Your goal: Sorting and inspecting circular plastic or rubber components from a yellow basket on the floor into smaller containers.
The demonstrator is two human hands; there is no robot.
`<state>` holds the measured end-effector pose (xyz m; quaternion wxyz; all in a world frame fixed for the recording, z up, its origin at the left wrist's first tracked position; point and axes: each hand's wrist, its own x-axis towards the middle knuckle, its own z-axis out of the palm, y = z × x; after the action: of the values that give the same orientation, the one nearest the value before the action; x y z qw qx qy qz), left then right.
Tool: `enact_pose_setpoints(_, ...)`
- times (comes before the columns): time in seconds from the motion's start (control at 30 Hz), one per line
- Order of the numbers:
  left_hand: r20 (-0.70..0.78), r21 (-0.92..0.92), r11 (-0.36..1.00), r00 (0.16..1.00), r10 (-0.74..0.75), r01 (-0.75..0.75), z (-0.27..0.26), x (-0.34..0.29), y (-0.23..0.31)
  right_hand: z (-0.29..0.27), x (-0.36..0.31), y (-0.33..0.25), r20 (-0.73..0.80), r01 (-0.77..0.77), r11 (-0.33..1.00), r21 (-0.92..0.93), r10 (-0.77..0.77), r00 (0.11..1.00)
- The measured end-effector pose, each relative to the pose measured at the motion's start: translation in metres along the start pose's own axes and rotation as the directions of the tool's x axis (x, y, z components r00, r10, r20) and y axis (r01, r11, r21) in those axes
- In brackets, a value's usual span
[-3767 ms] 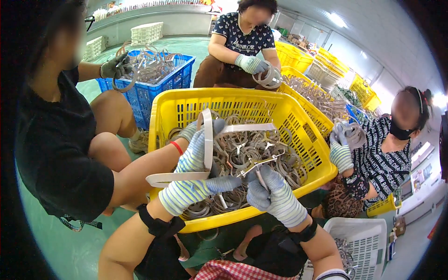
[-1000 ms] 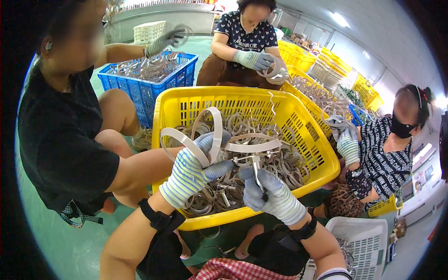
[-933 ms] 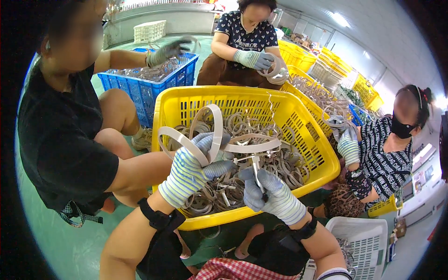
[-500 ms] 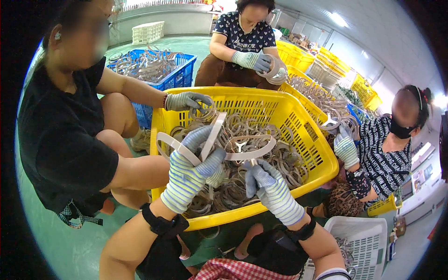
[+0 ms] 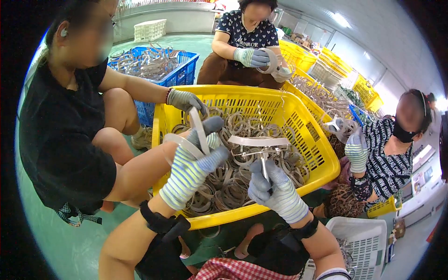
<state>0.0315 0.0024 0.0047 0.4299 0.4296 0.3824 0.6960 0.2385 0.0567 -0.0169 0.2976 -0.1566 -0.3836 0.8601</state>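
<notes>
My left hand (image 5: 190,173), in a striped grey-palmed glove, is closed around a flat pale metal ring (image 5: 198,129). A second similar ring (image 5: 179,141) hangs by the back of its fingers. My right hand (image 5: 279,190), gloved alike, grips a thin metal rod (image 5: 264,165) that stands upright. On top of the rod sits a wide metal ring (image 5: 259,141), seen almost edge-on, with a crosspiece beneath it. Both hands are above the near part of a yellow perforated crate (image 5: 322,179), which holds many loose metal rings (image 5: 228,189).
A person at the left has a gloved hand (image 5: 185,100) in the crate. Two others hold rings at the far side (image 5: 252,57) and right (image 5: 357,151). A blue crate (image 5: 186,74) of rings stands behind, a white crate (image 5: 368,233) near right, and stacked yellow crates (image 5: 298,58) farther back.
The ring on the rod has tipped from showing its three-armed hub to nearly edge-on, and more of the rod shows. My left hand's rings have turned slightly. The others' hands have shifted a little.
</notes>
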Motion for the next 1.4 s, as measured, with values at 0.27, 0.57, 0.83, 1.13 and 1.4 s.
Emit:
enact_pose_setpoints(0.27,0.171,0.328,0.907,0.961,0.219,-0.265,-0.003,0.000,-0.007,0.012,-0.003,0.001,0.093,-0.088,0.995,0.042,0.083,0.992)
enact_pose_setpoints(0.57,0.145,0.454,0.852,0.965,0.219,-0.262,-0.007,0.001,-0.014,0.011,-0.003,-0.001,0.087,-0.125,0.991,0.054,0.120,0.989)
enact_pose_setpoints(0.83,0.074,0.318,0.947,0.994,-0.076,0.049,-0.005,0.001,-0.010,0.008,0.003,-0.001,-0.037,0.236,0.910,-0.341,-0.264,0.964)
enact_pose_setpoints(1.13,0.657,0.526,0.824,0.715,-0.238,-0.209,-0.008,-0.002,-0.022,0.000,0.001,0.008,-0.183,0.110,0.884,-0.454,-0.214,0.960)
enact_pose_setpoints(1.4,0.563,0.433,0.716,0.785,0.260,-0.547,-0.007,0.013,-0.010,-0.018,0.003,-0.009,-0.249,0.106,0.994,0.019,-0.098,0.964)
